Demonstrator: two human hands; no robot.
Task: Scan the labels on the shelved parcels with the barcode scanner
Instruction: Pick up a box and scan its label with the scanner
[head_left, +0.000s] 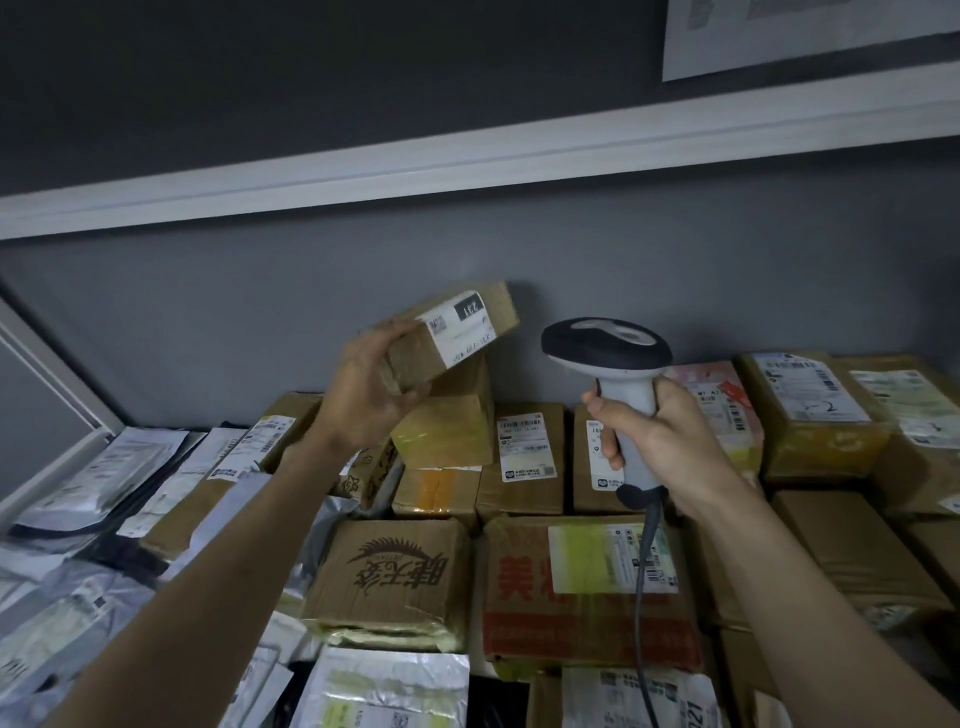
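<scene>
My left hand (366, 387) grips a small brown cardboard parcel (460, 332) by its near end and holds it tilted above the pile. Its white shipping label (460, 327) faces up toward me. My right hand (657, 441) is wrapped round the grey handle of a corded barcode scanner (610, 358). The scanner's dark head sits just right of the lifted parcel, apart from it. Its cable (644, 582) hangs down over the boxes.
Several labelled cardboard boxes (530, 457) fill the shelf from the middle to the right. Grey and white plastic mailers (104, 478) are stacked on the left. A grey back wall and a white shelf rail (467, 161) run overhead.
</scene>
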